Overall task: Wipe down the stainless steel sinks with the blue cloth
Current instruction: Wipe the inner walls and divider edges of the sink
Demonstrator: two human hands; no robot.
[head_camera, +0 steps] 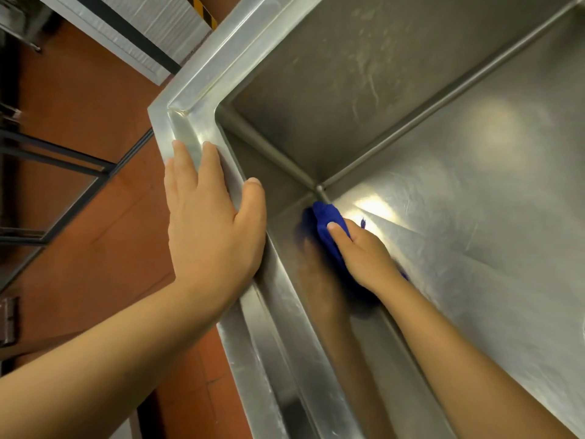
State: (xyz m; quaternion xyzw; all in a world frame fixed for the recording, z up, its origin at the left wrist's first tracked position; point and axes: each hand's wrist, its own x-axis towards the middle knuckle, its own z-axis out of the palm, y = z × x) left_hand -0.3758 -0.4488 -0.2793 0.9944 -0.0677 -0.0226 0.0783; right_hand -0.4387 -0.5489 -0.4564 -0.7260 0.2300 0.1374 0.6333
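A deep stainless steel sink fills the right of the head view, its rim corner at upper centre. My right hand is down inside the basin and grips a bunched blue cloth, pressed against the near wall close to the bottom corner. The steel wall mirrors the hand and cloth. My left hand lies on the sink's rim, fingers straight along the top and thumb hooked over the inner edge.
Reddish-brown floor tiles lie to the left of the sink. A dark metal frame stands on that floor at far left. A ribbed metal panel runs along the top left.
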